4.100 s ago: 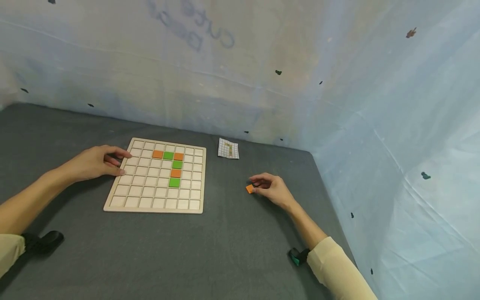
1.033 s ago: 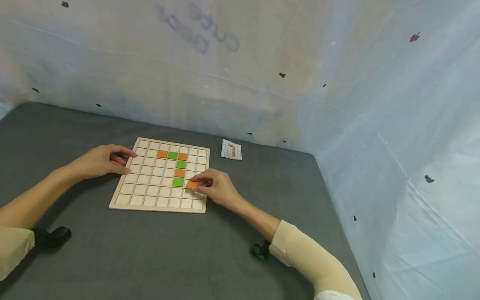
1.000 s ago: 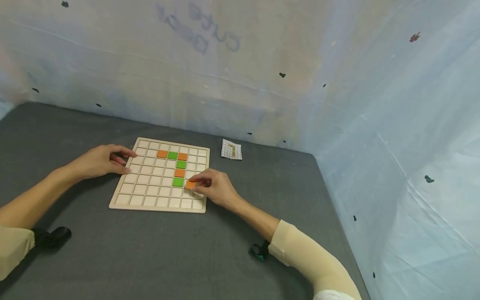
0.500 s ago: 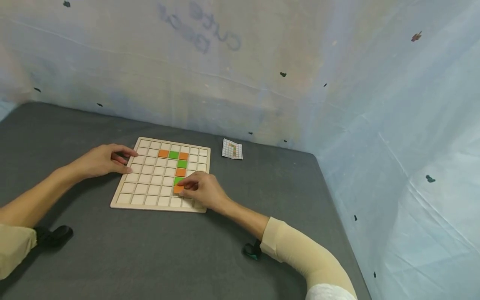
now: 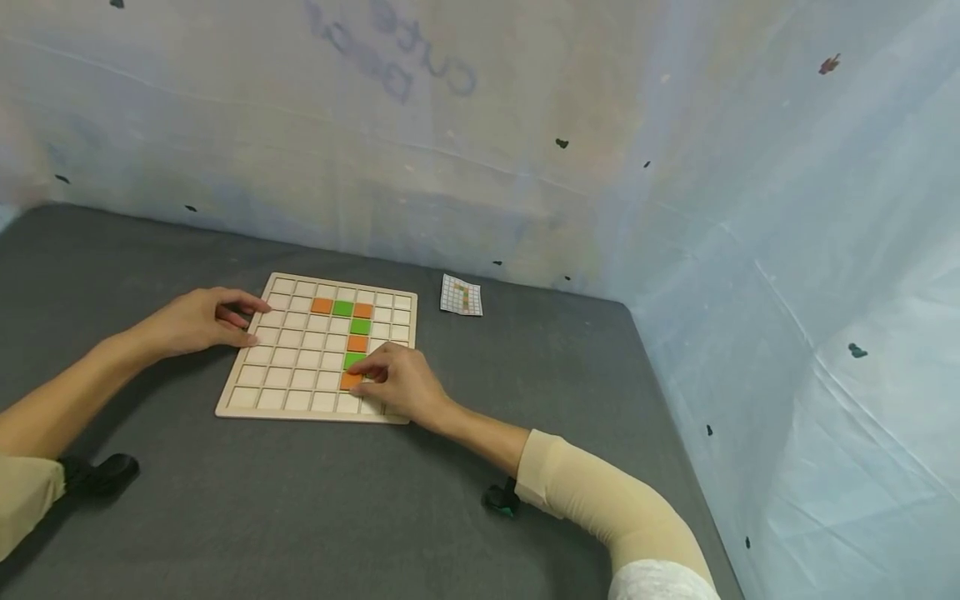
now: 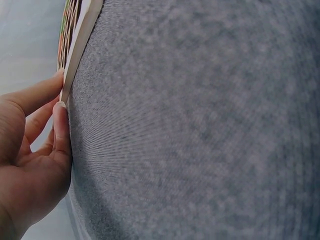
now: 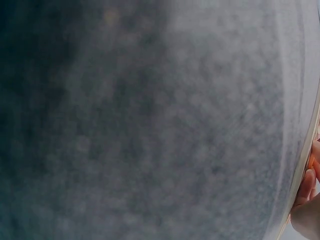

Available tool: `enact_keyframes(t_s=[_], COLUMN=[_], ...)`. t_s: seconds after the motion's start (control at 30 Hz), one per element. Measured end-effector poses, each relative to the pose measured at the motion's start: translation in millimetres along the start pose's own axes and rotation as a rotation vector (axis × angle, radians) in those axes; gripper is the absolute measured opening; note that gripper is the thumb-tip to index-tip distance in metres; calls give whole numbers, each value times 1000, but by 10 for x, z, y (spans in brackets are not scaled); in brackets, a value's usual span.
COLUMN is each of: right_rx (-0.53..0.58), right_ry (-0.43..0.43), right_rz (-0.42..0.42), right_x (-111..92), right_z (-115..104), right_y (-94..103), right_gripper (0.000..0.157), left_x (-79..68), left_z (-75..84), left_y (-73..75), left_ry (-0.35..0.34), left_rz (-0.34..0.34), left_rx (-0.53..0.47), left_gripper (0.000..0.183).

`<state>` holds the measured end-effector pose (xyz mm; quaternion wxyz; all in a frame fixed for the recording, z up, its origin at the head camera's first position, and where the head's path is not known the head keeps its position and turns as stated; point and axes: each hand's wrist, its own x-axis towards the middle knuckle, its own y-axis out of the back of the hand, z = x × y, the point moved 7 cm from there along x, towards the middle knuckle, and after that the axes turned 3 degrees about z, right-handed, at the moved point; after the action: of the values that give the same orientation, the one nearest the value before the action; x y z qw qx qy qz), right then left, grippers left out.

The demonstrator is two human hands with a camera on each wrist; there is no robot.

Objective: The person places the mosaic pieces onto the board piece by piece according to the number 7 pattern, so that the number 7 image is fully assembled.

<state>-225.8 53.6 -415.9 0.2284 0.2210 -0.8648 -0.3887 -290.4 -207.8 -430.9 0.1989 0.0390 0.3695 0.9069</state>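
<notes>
A light wooden grid board (image 5: 300,414) lies on the dark cloth-covered table. My left hand (image 5: 198,323) holds its left edge; in the left wrist view the thumb and fingers of that hand (image 6: 37,145) meet the board's rim (image 6: 80,50). My right hand (image 5: 405,383) reaches over the board's right side, thumb and fingertips on an orange square tile (image 5: 349,381). That tile sits just below a green tile (image 5: 354,361), partly hidden by the fingers. Above run an orange tile (image 5: 357,342) and a green one (image 5: 360,327), up to a row of orange, green and orange.
A small paper card (image 5: 461,296) printed with a coloured grid pattern lies behind the board to the right. Pale fabric walls (image 5: 480,167) rise at the table's back and right. Black straps (image 5: 501,500) hang at both wrists.
My right hand has brought the orange tile from the table right of the board, leftward over the board, to the square below the lowest green tile. My left hand stays on the board's edge.
</notes>
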Motion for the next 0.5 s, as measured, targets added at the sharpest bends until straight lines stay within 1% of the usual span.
enact_keyframes(t_s=[0.2,0.4,0.5], right_rx=[19,24,28], right_ry=[-29,-65,-69], right_rz=[-4,-9,-8], right_x=[7,13,17], right_z=[16,39,40], right_y=[4,3,-2], right_gripper=[25,25,26], left_x=[7,11,-3], left_z=[-1,25,24], left_y=[11,17,18], left_ry=[5,2,6], left_rz=[3,0,1], left_rx=[18,18,15], left_gripper=[63,62,62])
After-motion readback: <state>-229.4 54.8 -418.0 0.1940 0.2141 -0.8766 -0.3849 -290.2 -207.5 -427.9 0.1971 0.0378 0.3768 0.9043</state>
